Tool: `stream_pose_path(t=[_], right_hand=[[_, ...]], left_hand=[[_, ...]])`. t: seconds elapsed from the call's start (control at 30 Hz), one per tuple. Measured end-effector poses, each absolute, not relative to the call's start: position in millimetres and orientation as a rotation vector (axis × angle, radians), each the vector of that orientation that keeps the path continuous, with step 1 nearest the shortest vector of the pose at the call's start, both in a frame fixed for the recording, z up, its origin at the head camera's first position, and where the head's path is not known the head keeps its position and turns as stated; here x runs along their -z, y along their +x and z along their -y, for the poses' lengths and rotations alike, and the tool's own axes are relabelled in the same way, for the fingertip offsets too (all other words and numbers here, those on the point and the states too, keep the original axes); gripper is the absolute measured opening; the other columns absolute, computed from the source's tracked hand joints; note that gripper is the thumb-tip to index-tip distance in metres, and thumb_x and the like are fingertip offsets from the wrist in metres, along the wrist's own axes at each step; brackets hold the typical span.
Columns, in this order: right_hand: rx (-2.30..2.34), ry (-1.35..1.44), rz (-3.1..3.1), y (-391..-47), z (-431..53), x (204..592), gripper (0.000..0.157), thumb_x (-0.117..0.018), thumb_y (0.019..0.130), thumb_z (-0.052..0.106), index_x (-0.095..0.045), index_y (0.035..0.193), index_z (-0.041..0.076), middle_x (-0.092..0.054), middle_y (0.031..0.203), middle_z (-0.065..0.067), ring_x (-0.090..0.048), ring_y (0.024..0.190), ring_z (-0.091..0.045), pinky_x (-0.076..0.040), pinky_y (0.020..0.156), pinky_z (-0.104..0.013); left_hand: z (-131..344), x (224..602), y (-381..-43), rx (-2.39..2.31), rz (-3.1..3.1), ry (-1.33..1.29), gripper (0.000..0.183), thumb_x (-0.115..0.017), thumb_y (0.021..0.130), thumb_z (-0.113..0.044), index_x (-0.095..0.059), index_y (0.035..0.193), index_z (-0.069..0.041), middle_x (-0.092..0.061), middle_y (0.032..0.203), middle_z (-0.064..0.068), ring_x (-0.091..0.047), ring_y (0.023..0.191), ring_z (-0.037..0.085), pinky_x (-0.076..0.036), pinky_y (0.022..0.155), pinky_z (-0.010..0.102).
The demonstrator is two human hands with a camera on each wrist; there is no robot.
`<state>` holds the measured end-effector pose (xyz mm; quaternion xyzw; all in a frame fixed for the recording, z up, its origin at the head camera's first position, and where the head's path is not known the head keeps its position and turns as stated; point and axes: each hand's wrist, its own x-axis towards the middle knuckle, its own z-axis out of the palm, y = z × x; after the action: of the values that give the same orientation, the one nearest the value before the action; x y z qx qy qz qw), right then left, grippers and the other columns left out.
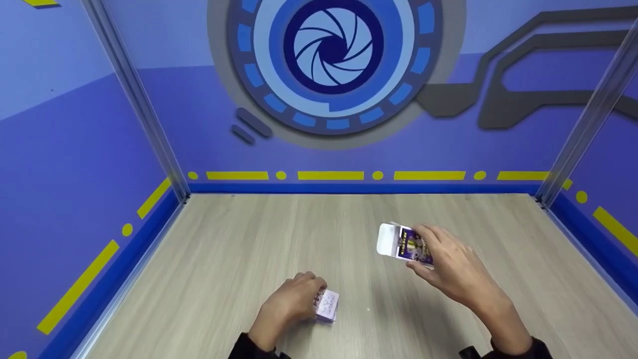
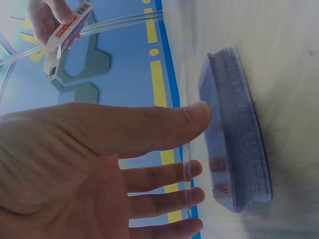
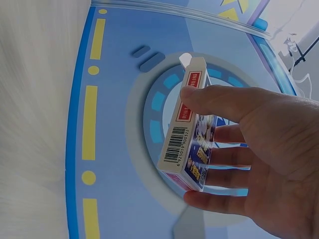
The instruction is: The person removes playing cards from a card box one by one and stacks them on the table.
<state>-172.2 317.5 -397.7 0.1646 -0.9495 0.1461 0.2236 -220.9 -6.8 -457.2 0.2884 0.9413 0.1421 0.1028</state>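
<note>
A stack of cards [image 2: 239,129], pinkish-white on top in the head view, lies on the wooden table near the front. Beside it, my left hand [image 1: 298,298] hovers low with thumb and fingers stretched out; in the left wrist view the thumb tip [image 2: 198,113] overlaps the edge of the stack. Farther right, my right hand [image 1: 456,264] holds a small card box [image 1: 414,246] above the table, thumb on one narrow side and fingers on the other. The box has a purple printed face, a barcode on its side, and a white end flap [image 1: 387,240] standing open toward the left.
The light wood table [image 1: 239,239] is enclosed by blue printed walls [image 1: 169,109] at the back, left and right. Metal corner posts [image 1: 144,109] rise at both back corners.
</note>
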Motion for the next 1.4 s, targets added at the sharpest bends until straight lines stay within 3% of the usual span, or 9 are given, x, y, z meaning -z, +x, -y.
stream_pose_path(t=[0.23,0.63,0.9,1.2,1.4], right_hand=[[-0.395,0.459,2.631,-173,-316,399,0.067,-0.090,0.081,0.025,-0.059,0.135,0.002,-0.064,0.126,-0.016,-0.064,0.107,-0.032,-0.056,0.083,-0.053],[-0.402,0.446,2.648,-172,-315,399,0.068,-0.089,0.082,0.027,-0.059,0.137,0.003,-0.064,0.129,-0.016,-0.064,0.110,-0.033,-0.056,0.085,-0.055],[-0.399,0.463,2.643,-172,-315,399,0.068,-0.089,0.082,0.026,-0.059,0.137,0.002,-0.063,0.130,-0.017,-0.064,0.111,-0.034,-0.056,0.086,-0.054],[-0.391,0.480,2.621,-173,-315,401,0.067,-0.091,0.080,0.025,-0.060,0.135,0.001,-0.064,0.127,-0.017,-0.065,0.107,-0.033,-0.056,0.083,-0.052],[-0.386,0.482,2.621,-173,-315,401,0.068,-0.091,0.080,0.025,-0.060,0.135,0.001,-0.064,0.126,-0.017,-0.065,0.106,-0.033,-0.056,0.082,-0.052]], left_hand=[[1,462,-221,-0.375,-2.737,0.724,0.062,-0.089,0.070,-0.005,-0.069,0.128,-0.010,-0.065,0.114,0.001,-0.059,0.112,0.020,-0.045,0.108,0.048],[2,466,-220,-0.416,-2.724,0.741,0.068,-0.088,0.067,0.000,-0.066,0.131,-0.011,-0.059,0.107,0.001,-0.054,0.097,0.015,-0.053,0.089,0.035],[-3,468,-219,-0.465,-2.719,0.728,0.067,-0.095,0.070,-0.024,-0.066,0.128,-0.010,-0.057,0.108,0.002,-0.051,0.095,0.016,-0.052,0.088,0.038],[-5,471,-218,-0.446,-2.750,0.723,0.065,-0.095,0.070,-0.025,-0.067,0.126,-0.008,-0.058,0.107,0.003,-0.052,0.093,0.016,-0.053,0.086,0.037],[-2,468,-219,-0.465,-2.724,0.724,0.072,-0.096,0.069,-0.027,-0.065,0.131,-0.009,-0.058,0.113,0.004,-0.054,0.100,0.018,-0.053,0.093,0.039]])
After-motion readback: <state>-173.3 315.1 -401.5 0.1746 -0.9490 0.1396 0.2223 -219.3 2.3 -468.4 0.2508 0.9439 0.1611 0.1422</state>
